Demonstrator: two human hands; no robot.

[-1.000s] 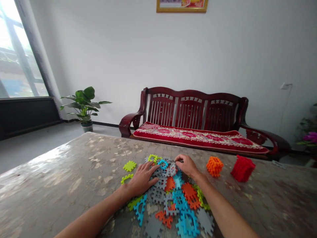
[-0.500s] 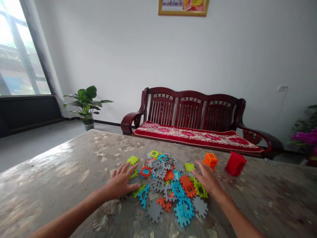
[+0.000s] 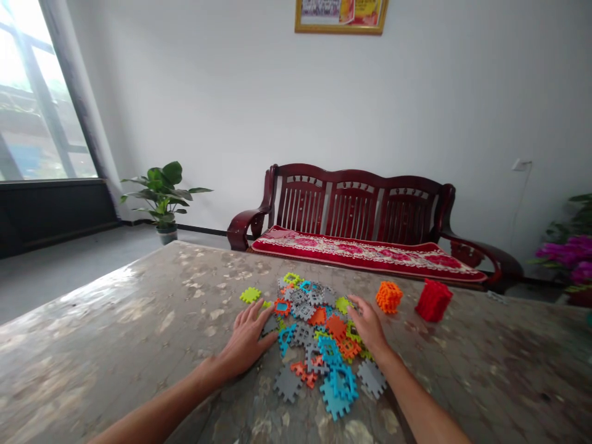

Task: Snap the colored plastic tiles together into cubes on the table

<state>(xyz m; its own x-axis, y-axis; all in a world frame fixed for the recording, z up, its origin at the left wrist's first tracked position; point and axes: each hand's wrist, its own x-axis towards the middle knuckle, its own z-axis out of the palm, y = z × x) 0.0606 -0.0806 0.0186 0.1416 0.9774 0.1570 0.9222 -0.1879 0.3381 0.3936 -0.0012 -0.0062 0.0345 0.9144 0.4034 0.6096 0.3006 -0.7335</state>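
Note:
A heap of toothed interlocking plastic tiles lies on the table, with grey tiles (image 3: pixel 303 335), blue tiles (image 3: pixel 329 350), orange tiles (image 3: pixel 336 327) and green ones mixed together. My left hand (image 3: pixel 250 339) rests flat against the heap's left side, fingers spread, palm down. Just beyond its fingertips is a lime green tile (image 3: pixel 250 295). On the opposite side my right hand (image 3: pixel 367 324) touches the heap's edge, fingers stretched out beside another green tile (image 3: pixel 343 304). Neither hand grips a tile. To the right stand an orange stack (image 3: pixel 389 297) and a red stack (image 3: pixel 433 301) of similar tiles.
The patterned table (image 3: pixel 152 320) spreads around the heap. Behind it stands a dark red wooden bench (image 3: pixel 354 209) with a red floral cover (image 3: pixel 365 253). A potted plant (image 3: pixel 161 191) is at the back left, and purple flowers (image 3: pixel 567 256) are at the far right.
Both hands have moved inward, the left to the right and the right to the left. Tiles at the heap's sides have been pushed closer to the middle.

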